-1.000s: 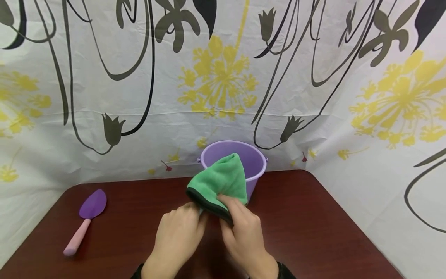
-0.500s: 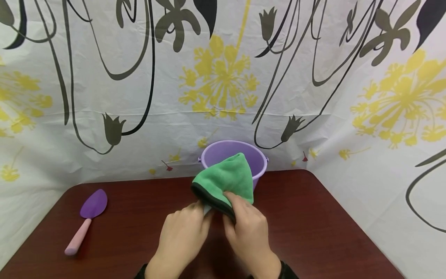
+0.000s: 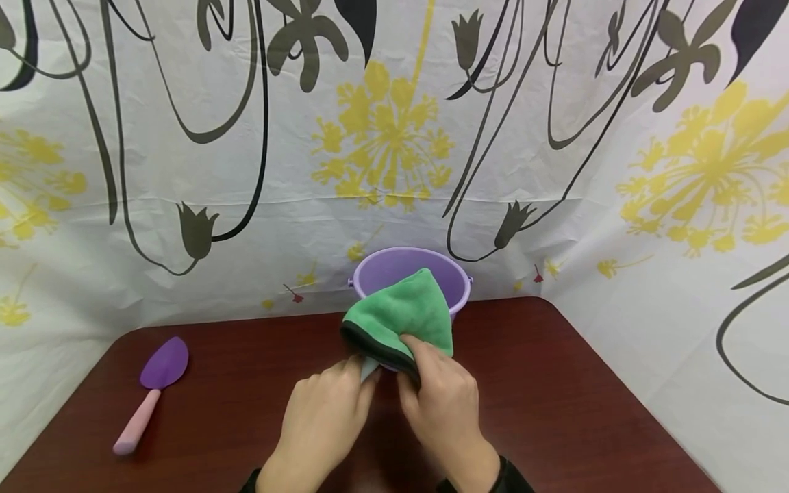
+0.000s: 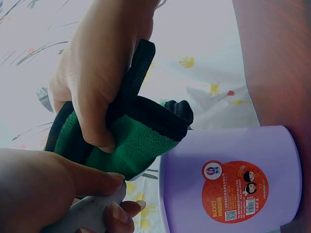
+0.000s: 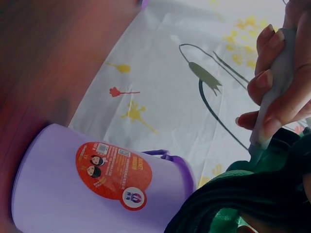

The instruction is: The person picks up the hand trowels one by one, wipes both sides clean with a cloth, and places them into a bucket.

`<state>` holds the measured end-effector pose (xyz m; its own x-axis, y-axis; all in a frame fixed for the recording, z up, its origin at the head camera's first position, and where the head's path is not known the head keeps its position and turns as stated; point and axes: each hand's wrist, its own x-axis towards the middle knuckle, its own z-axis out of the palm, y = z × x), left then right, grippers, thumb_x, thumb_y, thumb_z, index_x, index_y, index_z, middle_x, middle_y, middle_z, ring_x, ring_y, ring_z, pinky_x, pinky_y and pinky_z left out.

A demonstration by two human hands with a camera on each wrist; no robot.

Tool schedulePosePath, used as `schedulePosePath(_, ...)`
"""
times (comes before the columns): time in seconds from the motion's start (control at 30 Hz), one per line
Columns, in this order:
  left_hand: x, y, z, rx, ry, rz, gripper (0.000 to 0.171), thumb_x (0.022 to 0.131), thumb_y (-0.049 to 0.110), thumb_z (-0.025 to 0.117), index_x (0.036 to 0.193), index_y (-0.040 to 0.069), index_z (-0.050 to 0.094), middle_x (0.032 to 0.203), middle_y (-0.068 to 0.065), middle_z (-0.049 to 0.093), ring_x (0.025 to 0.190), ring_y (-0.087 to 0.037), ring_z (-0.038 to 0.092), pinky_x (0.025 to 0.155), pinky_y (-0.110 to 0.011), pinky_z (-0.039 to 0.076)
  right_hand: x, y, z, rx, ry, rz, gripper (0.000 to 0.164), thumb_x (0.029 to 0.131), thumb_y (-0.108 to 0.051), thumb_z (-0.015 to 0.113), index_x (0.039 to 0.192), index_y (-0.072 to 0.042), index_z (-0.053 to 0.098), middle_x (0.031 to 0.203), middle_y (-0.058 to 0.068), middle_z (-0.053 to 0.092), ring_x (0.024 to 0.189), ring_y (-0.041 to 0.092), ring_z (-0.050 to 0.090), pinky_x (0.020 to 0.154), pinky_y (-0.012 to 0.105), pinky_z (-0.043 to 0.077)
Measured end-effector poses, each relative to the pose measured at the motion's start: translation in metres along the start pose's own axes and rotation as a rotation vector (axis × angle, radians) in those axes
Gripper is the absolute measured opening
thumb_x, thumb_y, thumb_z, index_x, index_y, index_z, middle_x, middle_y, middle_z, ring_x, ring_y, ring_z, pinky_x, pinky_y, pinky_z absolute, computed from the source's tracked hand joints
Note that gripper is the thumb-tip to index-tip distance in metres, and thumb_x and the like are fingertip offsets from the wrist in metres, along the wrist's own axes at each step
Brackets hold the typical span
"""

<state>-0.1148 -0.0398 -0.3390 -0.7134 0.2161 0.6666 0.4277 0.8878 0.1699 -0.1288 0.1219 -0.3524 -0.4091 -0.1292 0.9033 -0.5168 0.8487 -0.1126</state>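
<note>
My left hand (image 3: 325,414) grips the pale grey handle (image 5: 276,85) of a tool whose far end is covered by a green towel (image 3: 403,311) with black edging. My right hand (image 3: 442,407) holds the towel around that end, thumb on top of the cloth. Both hands are close together over the table, in front of the purple bucket (image 4: 180,174). From the left wrist view, the right hand's fingers press into the folded cloth, and a black strip of edging sticks up beside them. The tool's head is hidden inside the towel.
A trowel (image 3: 164,363) with a purple blade and pink handle lies at the left of the dark red-brown table (image 3: 246,383). The bucket stands at the table's back edge, bearing a red label (image 5: 114,170). A flower-patterned sheet (image 3: 259,171) hangs behind.
Both hands, with the towel and the tool, have shifted slightly to the right. A little more of the pale handle shows between the left hand and the cloth.
</note>
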Motion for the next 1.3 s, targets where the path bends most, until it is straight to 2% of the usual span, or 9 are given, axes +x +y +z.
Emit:
schedulePosePath(0.2, 0.000, 0.001, 0.000, 0.004, 0.002, 0.006, 0.021, 0.086, 0.026, 0.079, 0.081, 0.015, 0.061, 0.060, 0.005, 0.055, 0.046, -0.019, 0.054, 0.042, -0.028, 0.031, 0.001, 0.006, 0.000, -0.016, 0.036, -0.006, 0.036, 0.074, -0.004, 0.072, 0.109, -0.008, 0.072, 0.093, 0.006, 0.078, 0.082, 0.021, 0.076, 0.066, 0.035, 0.059)
schedulePosePath(0.5, -0.001, 0.001, -0.001, -0.020, -0.021, -0.003, 0.028, 0.089, 0.026, 0.076, 0.075, 0.015, 0.054, 0.057, 0.007, 0.045, 0.044, -0.014, 0.045, 0.042, -0.026, 0.027, 0.004, 0.012, -0.002, -0.030, 0.056, 0.015, 0.034, 0.075, -0.003, 0.069, 0.108, -0.009, 0.073, 0.089, 0.006, 0.078, 0.074, 0.021, 0.075, 0.059, 0.035, 0.056)
schedulePosePath(0.67, 0.000, 0.001, -0.001, -0.013, -0.012, 0.005, 0.027, 0.088, 0.027, 0.076, 0.077, 0.014, 0.055, 0.058, 0.007, 0.046, 0.045, -0.015, 0.048, 0.042, -0.026, 0.029, 0.006, 0.016, -0.003, -0.043, 0.088, 0.016, 0.034, 0.074, -0.003, 0.068, 0.107, -0.010, 0.073, 0.088, 0.005, 0.078, 0.072, 0.021, 0.074, 0.057, 0.036, 0.055)
schedulePosePath(0.8, 0.000, 0.002, -0.001, -0.015, -0.011, 0.010, 0.027, 0.089, 0.027, 0.076, 0.078, 0.014, 0.055, 0.059, 0.007, 0.046, 0.045, -0.015, 0.048, 0.043, -0.027, 0.030, 0.008, 0.019, -0.003, -0.069, 0.137, 0.023, 0.035, 0.073, -0.004, 0.067, 0.105, -0.013, 0.074, 0.083, 0.003, 0.077, 0.060, 0.021, 0.069, 0.048, 0.035, 0.048)
schedulePosePath(0.97, 0.000, 0.002, -0.002, -0.010, -0.027, 0.008, 0.026, 0.089, 0.027, 0.076, 0.079, 0.014, 0.055, 0.059, 0.007, 0.046, 0.046, -0.013, 0.047, 0.043, -0.026, 0.029, 0.009, 0.022, -0.004, -0.090, 0.143, 0.039, 0.034, 0.073, -0.005, 0.066, 0.105, -0.014, 0.074, 0.074, 0.002, 0.074, 0.047, 0.017, 0.057, 0.041, 0.031, 0.038)
schedulePosePath(1.13, 0.000, 0.002, -0.003, -0.010, -0.037, 0.002, 0.026, 0.090, 0.028, 0.075, 0.079, 0.014, 0.056, 0.060, 0.006, 0.046, 0.046, -0.014, 0.047, 0.043, -0.027, 0.030, 0.010, 0.024, -0.006, -0.108, 0.133, 0.053, 0.033, 0.074, -0.006, 0.066, 0.105, -0.013, 0.074, 0.069, 0.003, 0.072, 0.043, 0.016, 0.051, 0.040, 0.029, 0.034)
schedulePosePath(1.3, -0.001, 0.002, -0.003, -0.008, -0.050, -0.006, 0.026, 0.090, 0.027, 0.075, 0.079, 0.014, 0.055, 0.059, 0.007, 0.044, 0.046, -0.012, 0.043, 0.043, -0.027, 0.029, 0.011, 0.028, -0.005, -0.108, 0.144, 0.068, 0.034, 0.073, -0.006, 0.068, 0.106, -0.014, 0.074, 0.075, 0.004, 0.075, 0.044, 0.017, 0.054, 0.039, 0.029, 0.034)
